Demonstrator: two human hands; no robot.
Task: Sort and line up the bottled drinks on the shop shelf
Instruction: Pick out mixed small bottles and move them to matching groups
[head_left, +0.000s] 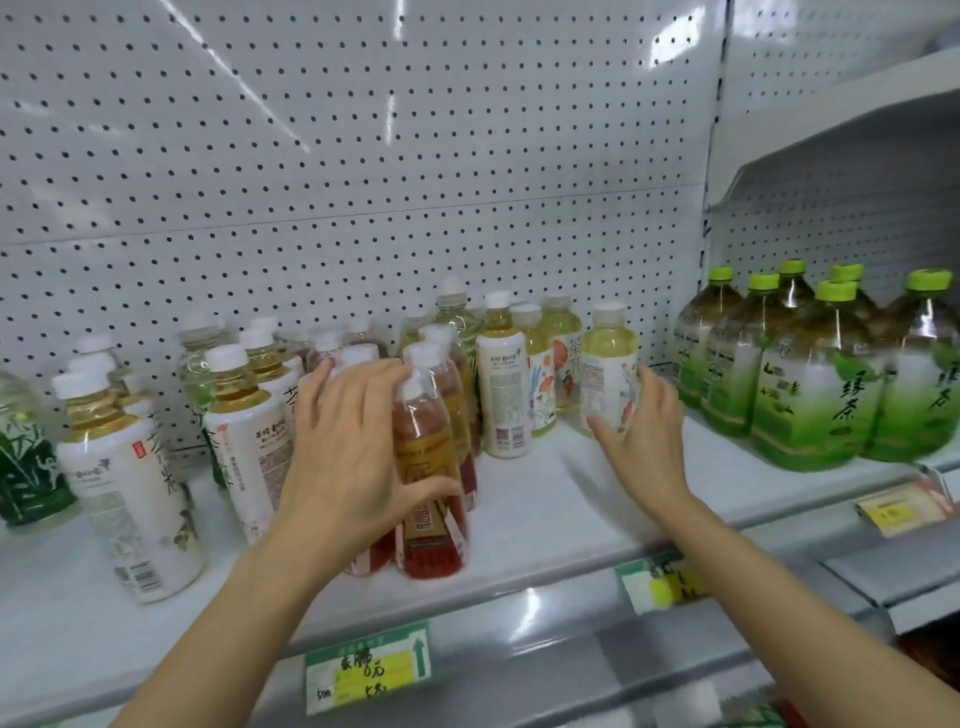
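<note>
Aligning step. Left hand (347, 447) grips the red-brown clear plastic tea bottle (428, 483) at the white metal shelf (545, 525) front. Right hand (641, 431) cups the pale-yellow bottle (609, 364) beyond its fingers. Next: slide both into rows.

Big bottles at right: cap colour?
Lime green caps on the big bottles, clearest in the head view.

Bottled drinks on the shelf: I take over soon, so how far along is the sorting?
Done: the large green-capped bottles stand grouped at the right. In hand: the left hand grips a red tea bottle; the right hand is at a pale yellow bottle. Left: the white-capped bottles remain mixed and unaligned.
</note>
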